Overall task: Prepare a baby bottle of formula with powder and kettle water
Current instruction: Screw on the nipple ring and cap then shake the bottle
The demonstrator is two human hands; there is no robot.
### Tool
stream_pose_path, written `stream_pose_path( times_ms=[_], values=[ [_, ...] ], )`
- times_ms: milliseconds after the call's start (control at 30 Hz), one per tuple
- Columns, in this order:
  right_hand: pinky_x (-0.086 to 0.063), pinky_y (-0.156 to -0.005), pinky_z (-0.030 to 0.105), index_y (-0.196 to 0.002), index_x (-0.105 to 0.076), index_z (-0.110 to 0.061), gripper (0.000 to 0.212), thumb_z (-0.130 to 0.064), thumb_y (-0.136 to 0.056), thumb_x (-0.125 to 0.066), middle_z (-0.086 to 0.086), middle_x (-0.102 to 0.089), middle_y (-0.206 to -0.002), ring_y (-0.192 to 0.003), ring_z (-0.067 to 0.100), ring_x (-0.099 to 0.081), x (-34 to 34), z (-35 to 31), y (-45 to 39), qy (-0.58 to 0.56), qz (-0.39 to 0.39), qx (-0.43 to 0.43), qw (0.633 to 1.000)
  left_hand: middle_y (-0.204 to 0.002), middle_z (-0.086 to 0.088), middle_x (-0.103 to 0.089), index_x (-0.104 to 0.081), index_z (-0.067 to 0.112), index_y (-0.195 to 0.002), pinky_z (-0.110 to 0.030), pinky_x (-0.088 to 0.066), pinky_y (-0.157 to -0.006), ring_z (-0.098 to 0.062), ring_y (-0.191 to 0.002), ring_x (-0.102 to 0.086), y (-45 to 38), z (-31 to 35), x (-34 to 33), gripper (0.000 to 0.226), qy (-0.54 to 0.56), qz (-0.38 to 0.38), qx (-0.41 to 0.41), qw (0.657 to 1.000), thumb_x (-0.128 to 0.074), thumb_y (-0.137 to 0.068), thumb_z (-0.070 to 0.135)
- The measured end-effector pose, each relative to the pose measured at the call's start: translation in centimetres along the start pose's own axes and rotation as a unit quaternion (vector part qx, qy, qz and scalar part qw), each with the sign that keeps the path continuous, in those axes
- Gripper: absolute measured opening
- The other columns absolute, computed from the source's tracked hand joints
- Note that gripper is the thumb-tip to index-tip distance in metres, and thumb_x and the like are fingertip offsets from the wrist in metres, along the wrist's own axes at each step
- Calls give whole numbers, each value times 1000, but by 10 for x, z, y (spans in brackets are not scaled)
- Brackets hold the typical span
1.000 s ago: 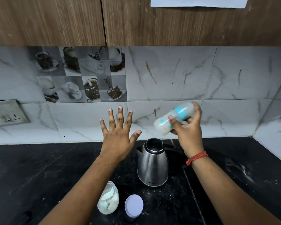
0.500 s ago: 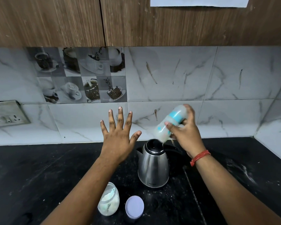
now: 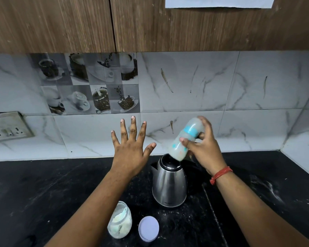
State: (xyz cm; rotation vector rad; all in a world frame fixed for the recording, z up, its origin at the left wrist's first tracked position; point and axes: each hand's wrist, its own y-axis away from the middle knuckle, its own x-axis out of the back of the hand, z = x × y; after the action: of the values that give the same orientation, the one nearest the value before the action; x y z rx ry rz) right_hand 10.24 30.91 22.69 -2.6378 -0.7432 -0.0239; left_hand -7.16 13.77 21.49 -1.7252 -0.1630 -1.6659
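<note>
My right hand (image 3: 204, 150) grips a cloudy baby bottle (image 3: 185, 139) with a blue band, tilted steeply with one end low, just above the steel kettle (image 3: 169, 186). The bottle's lower end is blurred and holds whitish liquid. The kettle stands upright on the black counter (image 3: 43, 189), spout to the left, black lid on top. My left hand (image 3: 130, 148) hovers palm down with fingers spread, left of the kettle, holding nothing. Near the front edge stands an open glass jar of pale powder (image 3: 120, 221) with a scoop inside; its lilac lid (image 3: 148, 228) lies beside it.
A marble-tiled wall (image 3: 185, 82) backs the counter, with wooden cabinets (image 3: 61, 24) above. A socket plate (image 3: 7, 129) sits on the wall at far left. A side wall (image 3: 307, 143) closes the counter on the right. White powder smears mark the counter at right.
My right hand has swung the bottle from near level down to a steep tilt, closer over the kettle's top. The left hand has stayed in place, spread open.
</note>
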Motion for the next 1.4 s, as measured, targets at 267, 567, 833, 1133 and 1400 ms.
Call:
stream_pose_path(
  times_ms=[267,567,833,1133,1400],
  values=[
    [-64,-73,45,-144,-31,-44,82,-12,-86,-80,9,-63,-119,-95,20,-75,7,-1,-6,-65,66,3,996,-164,-4,37,29,37,-154,-65,10,-122,-35,-150,36,0,1,0,78,8,-4,5,1000,10,-89,75],
    [-64,-73,44,-144,-29,-46,84,-12,-86,-80,13,-63,-122,-94,20,-74,6,1,-3,-18,3,-13,1000,-165,-3,36,27,37,-156,-66,10,-122,-34,-150,37,-1,0,1,79,9,-3,1,1000,10,-89,75],
    [-65,-70,43,-143,-33,-46,83,-12,-84,-81,12,-65,-116,-94,24,-74,-3,-1,-2,-29,31,-12,999,-166,-4,34,23,36,-158,-67,9,-122,-35,-151,35,0,0,3,80,5,1,-4,1000,8,-90,75],
    [-64,-70,45,-145,-30,-40,81,-13,-87,-79,15,-64,-121,-98,26,-74,-2,0,-6,-85,61,-27,994,-166,-4,34,23,35,-158,-66,10,-122,-35,-151,34,-3,0,5,82,10,2,5,1000,10,-88,75],
    [-62,-67,29,-148,-28,-40,85,-13,-86,-80,11,-65,-118,-85,11,-73,-3,-2,-1,-18,21,0,1000,-166,-4,35,23,36,-158,-66,10,-122,-35,-151,34,-2,-1,1,80,10,2,0,1000,7,-90,75]
  ],
)
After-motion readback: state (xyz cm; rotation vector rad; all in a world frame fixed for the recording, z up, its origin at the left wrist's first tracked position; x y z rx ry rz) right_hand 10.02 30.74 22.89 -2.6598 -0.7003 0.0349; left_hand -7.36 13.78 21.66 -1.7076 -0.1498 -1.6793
